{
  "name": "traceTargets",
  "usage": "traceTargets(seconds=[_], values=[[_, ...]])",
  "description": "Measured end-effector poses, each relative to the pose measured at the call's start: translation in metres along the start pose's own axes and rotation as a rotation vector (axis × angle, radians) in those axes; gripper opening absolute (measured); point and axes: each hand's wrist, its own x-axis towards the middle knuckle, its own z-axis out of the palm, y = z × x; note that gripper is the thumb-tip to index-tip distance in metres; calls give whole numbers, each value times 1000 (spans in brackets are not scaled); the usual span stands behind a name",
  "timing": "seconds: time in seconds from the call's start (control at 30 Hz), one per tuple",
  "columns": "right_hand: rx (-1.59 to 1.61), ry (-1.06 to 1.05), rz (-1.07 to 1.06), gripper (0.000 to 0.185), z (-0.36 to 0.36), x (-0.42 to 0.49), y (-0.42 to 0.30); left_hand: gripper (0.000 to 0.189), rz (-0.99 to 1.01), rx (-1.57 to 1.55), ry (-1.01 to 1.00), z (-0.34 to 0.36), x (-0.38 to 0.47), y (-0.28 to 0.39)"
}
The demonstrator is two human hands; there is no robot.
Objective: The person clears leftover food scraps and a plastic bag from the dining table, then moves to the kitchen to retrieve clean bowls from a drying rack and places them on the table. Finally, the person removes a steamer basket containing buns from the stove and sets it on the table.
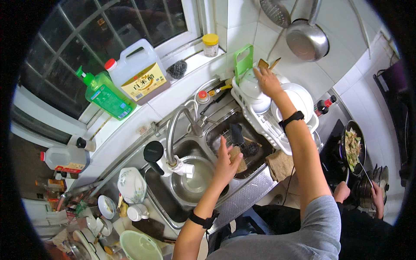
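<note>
My right hand [269, 81] grips a white bowl [249, 85] that sits tilted among the dishes in the white plastic dish rack [256, 125]. My left hand [227, 164] hovers over the right sink basin [213, 136], palm turned inward. A yellow-brown sponge [241, 166] shows behind its thumb; whether the hand holds it or it lies in the basin is unclear. A black scouring ball [251, 149] and a dark cloth-like item [237, 133] rest on the wire grid in that basin. Each wrist wears a black band.
A steel faucet [174, 130] arches over a steel bowl [208, 164] in the left basin. White plates [295, 97] and a green cutting board [243, 58] stand in the rack. Close on my right, another person's hands [342, 191] work at a frying pan [345, 149] of food. Bottles line the sill.
</note>
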Motion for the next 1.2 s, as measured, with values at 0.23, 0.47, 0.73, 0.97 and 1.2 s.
traceTargets(seconds=[0.23, 0.47, 0.73, 0.97, 1.2], values=[[211, -4, -9, 63, -34, 0, 7, 82, -63, -22, -2, 12, 19, 5], [615, 410, 349, 68, -68, -30, -14, 80, 39, -39, 31, 24, 18, 3], [1853, 422, 606, 60, -112, -75, -100, 60, -49, 258, -91, -18, -71, 14], [1944, -32, 527, 70, -208, -125, -235, 52, -29, -109, 99, -80, -177, 20], [2297, -881, 277, 62, -193, -137, -428, 64, -144, -687, 777, -145, -257, 1]])
